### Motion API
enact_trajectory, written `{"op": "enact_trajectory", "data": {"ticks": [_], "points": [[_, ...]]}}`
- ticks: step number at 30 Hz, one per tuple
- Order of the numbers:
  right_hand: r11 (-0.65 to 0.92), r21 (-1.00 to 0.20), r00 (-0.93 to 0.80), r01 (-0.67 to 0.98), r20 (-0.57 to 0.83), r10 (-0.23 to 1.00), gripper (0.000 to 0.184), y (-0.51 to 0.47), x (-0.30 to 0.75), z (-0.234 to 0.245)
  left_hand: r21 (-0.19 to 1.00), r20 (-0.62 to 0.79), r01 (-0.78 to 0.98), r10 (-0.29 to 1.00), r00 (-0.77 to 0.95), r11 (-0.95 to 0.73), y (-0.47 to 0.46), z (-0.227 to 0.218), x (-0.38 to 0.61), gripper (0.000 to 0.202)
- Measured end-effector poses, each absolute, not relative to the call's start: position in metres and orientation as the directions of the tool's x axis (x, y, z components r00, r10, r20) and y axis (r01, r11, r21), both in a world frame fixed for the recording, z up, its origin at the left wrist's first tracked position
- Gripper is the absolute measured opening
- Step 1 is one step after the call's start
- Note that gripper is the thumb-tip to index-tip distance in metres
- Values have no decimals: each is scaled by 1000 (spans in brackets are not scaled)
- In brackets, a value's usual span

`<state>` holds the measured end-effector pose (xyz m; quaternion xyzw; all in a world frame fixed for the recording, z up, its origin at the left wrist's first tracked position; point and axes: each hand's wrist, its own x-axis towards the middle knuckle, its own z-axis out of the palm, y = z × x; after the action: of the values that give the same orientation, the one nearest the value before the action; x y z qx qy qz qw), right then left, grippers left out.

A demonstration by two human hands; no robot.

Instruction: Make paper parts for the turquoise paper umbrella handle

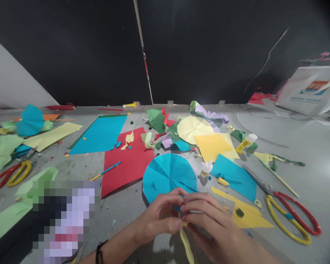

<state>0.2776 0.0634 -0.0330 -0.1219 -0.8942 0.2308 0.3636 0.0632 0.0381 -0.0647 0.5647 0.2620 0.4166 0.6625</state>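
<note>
"Far left on my feed?"

"Scissors [20, 182], red and yellow handles. Then red sheet [129, 165], flat on the desk [126, 212]."

"Middle?"

"Pleated blue disc [169, 172], near edge partly hidden behind my hands. Left hand [159, 217]: fingers bent, thumb and fingertips together, meeting the other hand. Pale yellow strip [186, 245] hangs between both; can't tell which one grips it."

"Right?"

"Right hand [213, 219], fingers curled inward. Beyond: white-capped bottle [206, 168], blue sheet [232, 176], bigger scissors [268, 189]."

hands [161, 216] [213, 216]: bare | left wrist [119, 238]: dark, knotted cord bracelet [99, 252]
</note>
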Motion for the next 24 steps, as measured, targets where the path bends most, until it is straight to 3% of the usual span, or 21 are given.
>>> {"op": "enact_trajectory", "data": {"ticks": [7, 13, 24], "points": [[858, -510, -706, 56, 588, 395, 28, 63, 276, -31, 938, 151, -345, 866, 477, 26, 37, -59, 66, 33], [856, -513, -717, 56, 577, 392, 25, 63, 276, -33, 929, 153, -367, 866, 475, 37, 38, -60, 66, 36], [852, -521, -728, 58, 561, 393, 23, 63, 277, -35, 946, 176, -324, 862, 475, -14, 37, -53, 66, 29]]}}
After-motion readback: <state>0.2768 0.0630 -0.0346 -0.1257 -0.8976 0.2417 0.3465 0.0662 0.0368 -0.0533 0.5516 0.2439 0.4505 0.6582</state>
